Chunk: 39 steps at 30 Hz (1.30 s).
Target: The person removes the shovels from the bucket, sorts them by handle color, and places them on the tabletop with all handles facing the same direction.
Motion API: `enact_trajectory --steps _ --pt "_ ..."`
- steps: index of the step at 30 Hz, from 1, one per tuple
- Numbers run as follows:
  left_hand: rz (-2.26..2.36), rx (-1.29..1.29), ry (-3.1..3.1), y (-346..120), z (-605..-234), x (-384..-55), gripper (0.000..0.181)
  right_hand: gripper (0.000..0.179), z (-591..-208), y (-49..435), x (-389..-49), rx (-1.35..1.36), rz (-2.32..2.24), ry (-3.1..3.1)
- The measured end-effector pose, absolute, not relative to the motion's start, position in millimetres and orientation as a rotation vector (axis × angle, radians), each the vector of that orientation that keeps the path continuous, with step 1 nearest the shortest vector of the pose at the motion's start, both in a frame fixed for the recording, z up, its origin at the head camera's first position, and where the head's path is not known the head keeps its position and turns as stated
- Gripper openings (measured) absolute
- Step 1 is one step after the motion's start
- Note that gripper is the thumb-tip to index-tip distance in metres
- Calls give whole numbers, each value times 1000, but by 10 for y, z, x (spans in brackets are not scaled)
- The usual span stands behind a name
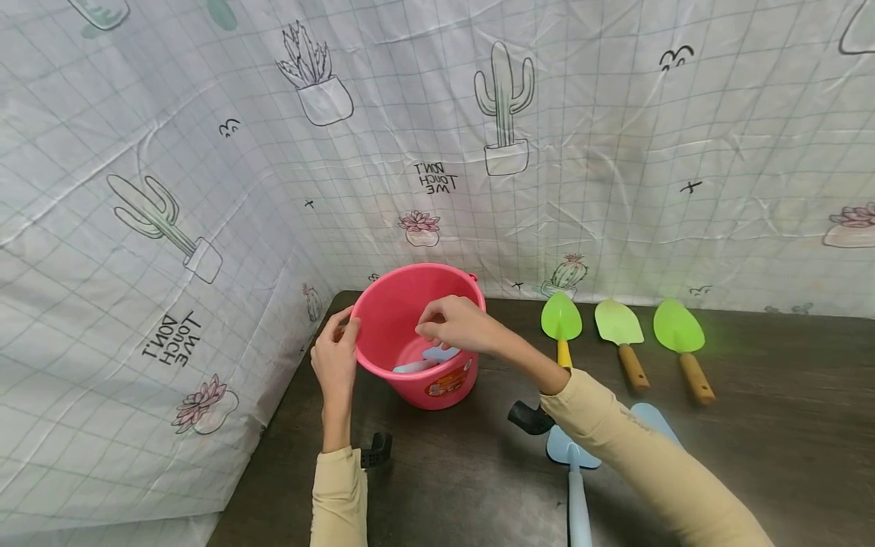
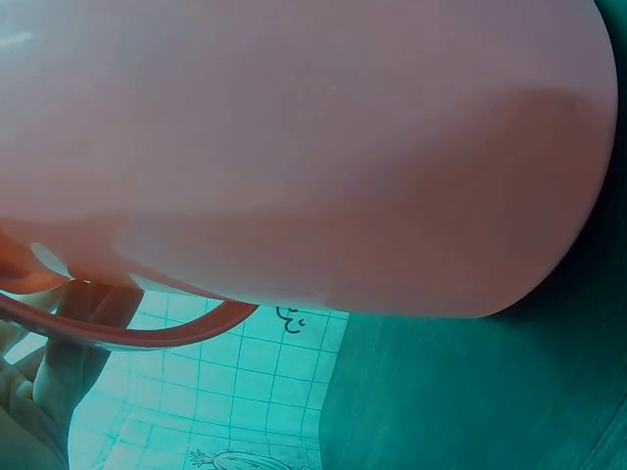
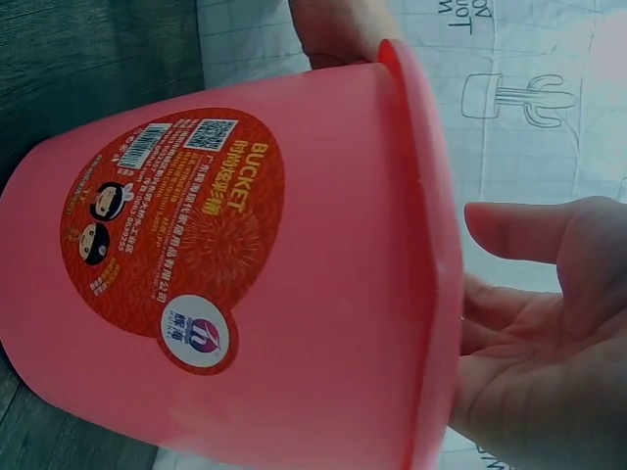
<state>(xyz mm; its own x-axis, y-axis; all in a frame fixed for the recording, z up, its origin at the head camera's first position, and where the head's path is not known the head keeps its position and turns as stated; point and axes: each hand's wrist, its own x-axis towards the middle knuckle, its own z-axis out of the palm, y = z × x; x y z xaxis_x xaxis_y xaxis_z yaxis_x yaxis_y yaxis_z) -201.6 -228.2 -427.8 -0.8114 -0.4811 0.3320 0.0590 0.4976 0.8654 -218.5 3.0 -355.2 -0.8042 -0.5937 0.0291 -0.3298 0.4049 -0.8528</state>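
Observation:
In the head view a pink bucket [image 1: 445, 389] stands upright on the dark table. My left hand [image 1: 335, 353] grips its left rim. The left wrist view shows that hand's fingers [image 2: 83, 338] by the bucket's curved handle [image 2: 186, 336]. My right hand [image 1: 459, 323] is over the bucket's mouth, its thumb apart from the fingers and nothing seen between them. In the right wrist view the rim hides some fingertips of the right hand [image 3: 534, 333]. Light blue pieces [image 1: 437, 354] lie inside the bucket under that hand; their full shape is hidden.
To the right lie a green trowel with a yellow handle [image 1: 561, 319] and two green trowels [image 1: 678, 327] [image 1: 618, 323] with wooden handles. A light blue trowel [image 1: 577, 494] lies in front, another blue blade [image 1: 652, 418] partly under the right sleeve. A patterned curtain [image 1: 581, 152] hangs behind.

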Motion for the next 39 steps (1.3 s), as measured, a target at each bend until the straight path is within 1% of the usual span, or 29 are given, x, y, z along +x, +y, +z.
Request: enact_trajectory --steps 7,14,23,39 --pt "-1292 356 -2200 -2287 -4284 -2031 29 23 -3566 -55 -2239 -840 -1284 2421" --pt "-1320 340 -2186 -2295 -4283 -2026 30 18 -3580 -132 -2335 -780 -1199 2390" --pt "-1309 328 -2206 -2301 -4289 -2014 30 21 -3625 -165 -2430 -695 -1159 2359" --pt "-1334 324 -2200 -2311 -4294 -2016 30 25 -3639 -264 -2487 -671 -1093 2370"
